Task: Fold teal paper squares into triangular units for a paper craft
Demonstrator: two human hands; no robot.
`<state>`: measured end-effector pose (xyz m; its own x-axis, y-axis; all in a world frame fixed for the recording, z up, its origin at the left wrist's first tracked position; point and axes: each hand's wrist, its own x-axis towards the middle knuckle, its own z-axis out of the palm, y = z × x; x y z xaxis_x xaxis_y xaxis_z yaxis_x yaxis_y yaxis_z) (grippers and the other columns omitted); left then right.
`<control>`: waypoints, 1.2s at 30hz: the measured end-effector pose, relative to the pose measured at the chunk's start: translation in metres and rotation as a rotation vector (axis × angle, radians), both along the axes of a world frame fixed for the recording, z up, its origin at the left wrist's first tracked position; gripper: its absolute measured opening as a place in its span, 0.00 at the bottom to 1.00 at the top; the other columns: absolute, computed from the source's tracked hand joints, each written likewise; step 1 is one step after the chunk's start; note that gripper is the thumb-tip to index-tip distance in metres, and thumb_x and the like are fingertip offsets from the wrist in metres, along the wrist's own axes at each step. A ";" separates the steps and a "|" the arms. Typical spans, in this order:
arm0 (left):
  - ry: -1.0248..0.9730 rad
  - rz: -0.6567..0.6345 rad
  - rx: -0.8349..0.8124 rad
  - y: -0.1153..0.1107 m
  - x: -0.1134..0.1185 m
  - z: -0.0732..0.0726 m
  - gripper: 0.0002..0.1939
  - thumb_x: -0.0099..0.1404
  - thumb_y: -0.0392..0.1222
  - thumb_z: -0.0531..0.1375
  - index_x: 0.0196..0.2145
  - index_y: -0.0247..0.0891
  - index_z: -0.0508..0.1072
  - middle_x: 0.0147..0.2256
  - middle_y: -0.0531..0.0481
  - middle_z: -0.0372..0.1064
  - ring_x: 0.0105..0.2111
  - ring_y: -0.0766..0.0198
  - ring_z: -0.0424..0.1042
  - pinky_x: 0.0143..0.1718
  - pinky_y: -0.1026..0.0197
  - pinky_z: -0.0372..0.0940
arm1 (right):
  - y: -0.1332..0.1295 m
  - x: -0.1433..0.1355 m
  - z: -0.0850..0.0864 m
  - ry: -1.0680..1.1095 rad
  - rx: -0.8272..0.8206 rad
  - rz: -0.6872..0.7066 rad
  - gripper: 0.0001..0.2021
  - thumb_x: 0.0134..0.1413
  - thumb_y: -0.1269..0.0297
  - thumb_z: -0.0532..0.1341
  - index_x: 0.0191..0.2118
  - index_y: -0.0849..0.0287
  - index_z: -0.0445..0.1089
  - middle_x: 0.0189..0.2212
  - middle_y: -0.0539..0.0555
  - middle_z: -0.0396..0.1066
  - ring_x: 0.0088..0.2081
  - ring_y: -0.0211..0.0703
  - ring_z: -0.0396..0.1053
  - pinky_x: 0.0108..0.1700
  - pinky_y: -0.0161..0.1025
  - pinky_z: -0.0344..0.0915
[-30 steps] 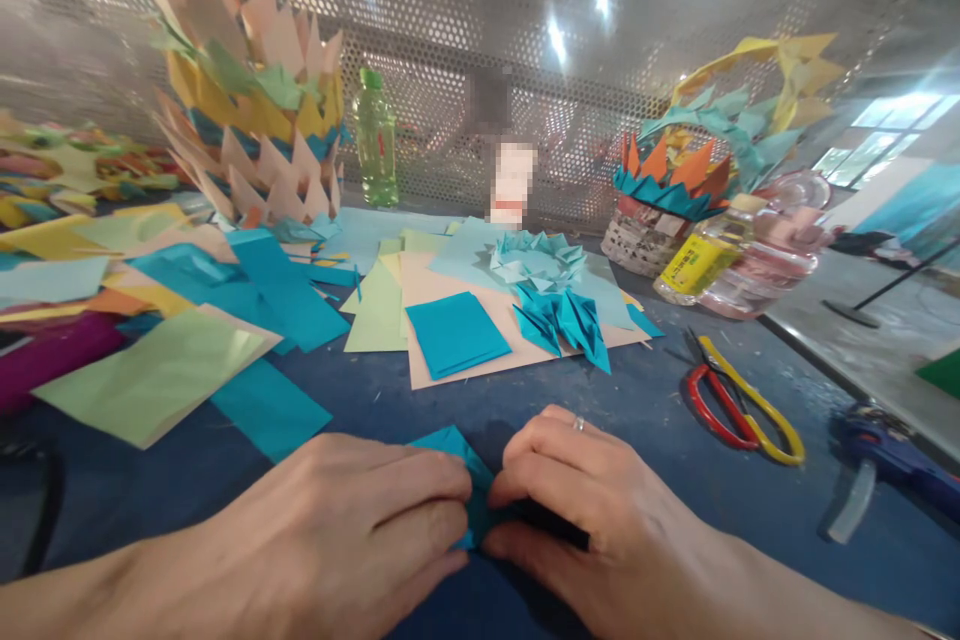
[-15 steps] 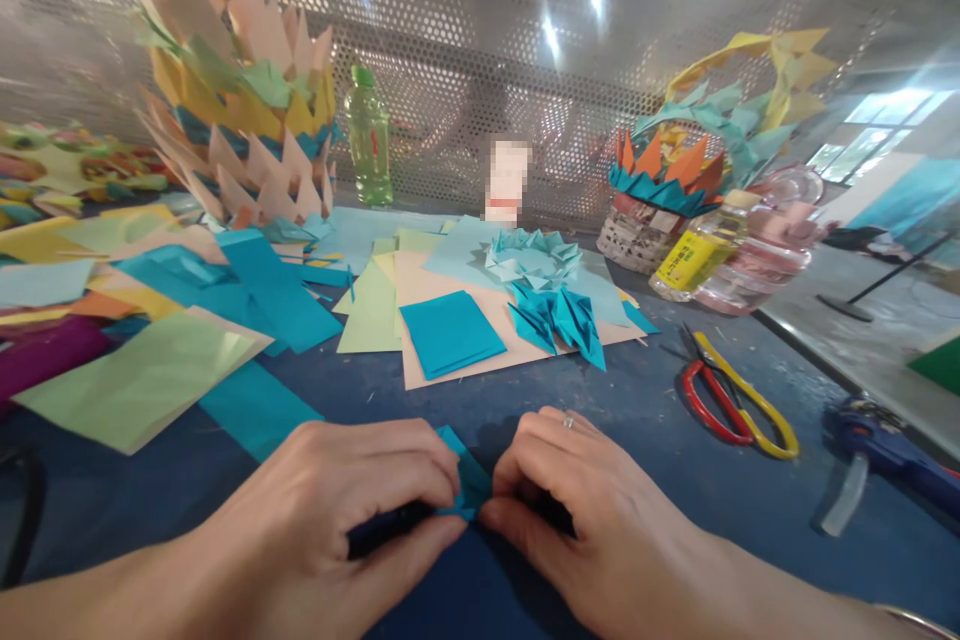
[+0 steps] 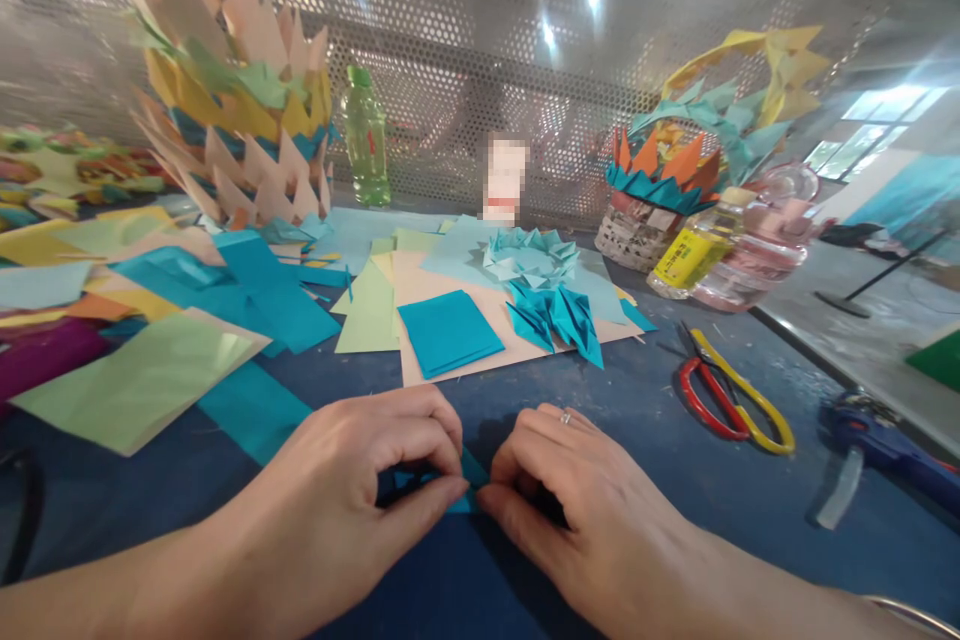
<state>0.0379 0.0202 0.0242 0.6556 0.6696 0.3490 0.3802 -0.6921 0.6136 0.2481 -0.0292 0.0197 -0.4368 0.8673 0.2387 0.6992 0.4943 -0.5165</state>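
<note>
A small piece of blue paper point(image 3: 472, 469) lies low over the table between my two hands, mostly covered by fingers. My left hand point(image 3: 397, 480) pinches its left side, thumb against fingertips. On the other side, my right hand point(image 3: 544, 485), with a ring on one finger, grips the paper's edge with thumb and curled fingers. Just beyond the hands is a stack of blue paper squares point(image 3: 450, 332). To its right sit folded blue paper pieces point(image 3: 555, 315), in front of a light-blue ring of folded paper point(image 3: 531, 258).
Scissors point(image 3: 731, 395) and a blue glue gun point(image 3: 862, 435) lie on the right. Paper sheets point(image 3: 142, 380) spread across the left, below a tall layered paper structure point(image 3: 247, 120). A green bottle point(image 3: 365, 140), a yellow-labelled bottle point(image 3: 694, 250) and a decorated basket point(image 3: 645, 220) stand farther back.
My left hand has risen slightly and its fingertips have shifted right, closer to the right hand. The paper between them now shows less. My right hand has barely moved.
</note>
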 end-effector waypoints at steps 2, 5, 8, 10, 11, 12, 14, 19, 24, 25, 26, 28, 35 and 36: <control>0.009 0.012 0.001 0.000 0.001 0.000 0.11 0.64 0.32 0.57 0.26 0.40 0.74 0.31 0.57 0.73 0.29 0.72 0.73 0.31 0.70 0.65 | 0.001 0.001 0.001 0.007 -0.023 -0.004 0.07 0.61 0.72 0.63 0.32 0.58 0.66 0.28 0.46 0.67 0.31 0.38 0.63 0.38 0.39 0.55; 0.016 0.023 0.019 -0.001 0.002 -0.002 0.11 0.63 0.32 0.57 0.25 0.40 0.74 0.31 0.56 0.73 0.29 0.71 0.73 0.31 0.69 0.65 | 0.002 0.001 0.001 0.011 -0.053 -0.012 0.07 0.59 0.73 0.63 0.32 0.58 0.65 0.28 0.46 0.66 0.32 0.37 0.63 0.38 0.38 0.55; 0.030 0.022 0.029 -0.001 0.002 -0.001 0.11 0.64 0.33 0.57 0.26 0.40 0.75 0.31 0.55 0.73 0.30 0.70 0.74 0.32 0.69 0.65 | 0.002 0.001 0.001 0.018 -0.072 -0.039 0.09 0.57 0.74 0.64 0.30 0.57 0.64 0.26 0.45 0.64 0.31 0.37 0.62 0.37 0.38 0.55; 0.034 0.018 0.035 0.000 0.002 0.000 0.11 0.65 0.33 0.57 0.26 0.40 0.75 0.31 0.55 0.73 0.29 0.70 0.73 0.31 0.68 0.65 | 0.001 0.001 0.002 0.025 -0.097 -0.067 0.09 0.55 0.75 0.65 0.31 0.56 0.64 0.26 0.45 0.64 0.30 0.38 0.62 0.36 0.38 0.55; 0.036 0.013 0.037 0.000 0.002 0.000 0.12 0.65 0.33 0.57 0.26 0.40 0.75 0.31 0.55 0.73 0.29 0.70 0.73 0.31 0.68 0.64 | 0.000 0.002 0.004 0.031 -0.114 -0.083 0.09 0.54 0.75 0.66 0.33 0.56 0.65 0.27 0.45 0.65 0.30 0.38 0.62 0.35 0.38 0.55; 0.038 0.011 0.038 0.000 0.001 0.000 0.11 0.65 0.33 0.56 0.26 0.40 0.75 0.31 0.54 0.73 0.29 0.70 0.73 0.30 0.68 0.64 | 0.000 0.002 0.005 0.037 -0.133 -0.098 0.10 0.53 0.76 0.66 0.34 0.55 0.66 0.27 0.45 0.65 0.31 0.38 0.63 0.35 0.37 0.55; 0.044 0.004 0.043 0.000 0.001 0.000 0.11 0.65 0.33 0.57 0.27 0.39 0.75 0.31 0.54 0.73 0.29 0.69 0.73 0.30 0.68 0.64 | 0.000 0.003 0.009 0.052 -0.174 -0.113 0.12 0.51 0.78 0.66 0.37 0.55 0.67 0.29 0.45 0.67 0.32 0.39 0.64 0.35 0.37 0.56; 0.030 -0.008 0.076 0.000 0.002 -0.002 0.11 0.66 0.32 0.56 0.29 0.40 0.74 0.32 0.55 0.73 0.30 0.70 0.73 0.31 0.69 0.64 | 0.005 0.005 0.015 0.130 -0.279 -0.110 0.11 0.54 0.80 0.62 0.39 0.56 0.68 0.29 0.46 0.68 0.31 0.38 0.64 0.35 0.36 0.59; 0.026 -0.022 0.089 0.001 0.002 -0.002 0.10 0.66 0.32 0.58 0.29 0.40 0.74 0.32 0.56 0.73 0.30 0.71 0.74 0.31 0.70 0.63 | 0.008 0.004 0.011 0.144 -0.279 -0.172 0.09 0.53 0.75 0.67 0.37 0.55 0.69 0.30 0.46 0.69 0.32 0.38 0.65 0.34 0.36 0.58; 0.028 -0.025 0.088 0.001 0.001 -0.002 0.09 0.66 0.32 0.58 0.29 0.40 0.74 0.32 0.56 0.73 0.31 0.71 0.74 0.31 0.70 0.63 | 0.008 0.004 0.010 0.143 -0.284 -0.175 0.10 0.51 0.74 0.68 0.37 0.55 0.70 0.30 0.46 0.69 0.32 0.38 0.65 0.34 0.36 0.58; 0.031 -0.023 0.086 0.001 0.001 -0.002 0.09 0.66 0.32 0.58 0.29 0.40 0.74 0.32 0.56 0.72 0.31 0.71 0.74 0.31 0.70 0.63 | 0.008 0.003 0.010 0.144 -0.286 -0.175 0.10 0.51 0.73 0.69 0.36 0.55 0.70 0.30 0.45 0.69 0.32 0.38 0.65 0.34 0.35 0.58; 0.037 -0.020 0.081 0.001 0.000 -0.002 0.10 0.67 0.32 0.58 0.29 0.40 0.74 0.33 0.56 0.73 0.31 0.71 0.74 0.31 0.70 0.63 | 0.008 0.003 0.009 0.145 -0.283 -0.172 0.11 0.50 0.74 0.70 0.36 0.55 0.70 0.30 0.45 0.69 0.32 0.37 0.65 0.34 0.35 0.57; 0.073 0.008 0.069 -0.001 0.000 -0.001 0.09 0.66 0.32 0.56 0.32 0.42 0.73 0.34 0.55 0.73 0.31 0.68 0.74 0.33 0.67 0.66 | 0.007 0.003 0.008 0.110 -0.192 -0.103 0.13 0.50 0.78 0.68 0.38 0.54 0.69 0.31 0.44 0.69 0.33 0.37 0.66 0.36 0.35 0.58; 0.074 0.018 0.070 -0.001 0.000 -0.001 0.08 0.66 0.32 0.55 0.34 0.42 0.73 0.35 0.55 0.73 0.32 0.67 0.74 0.34 0.67 0.67 | 0.007 0.003 0.008 0.105 -0.169 -0.081 0.13 0.51 0.78 0.68 0.38 0.54 0.69 0.31 0.44 0.70 0.34 0.37 0.66 0.36 0.36 0.59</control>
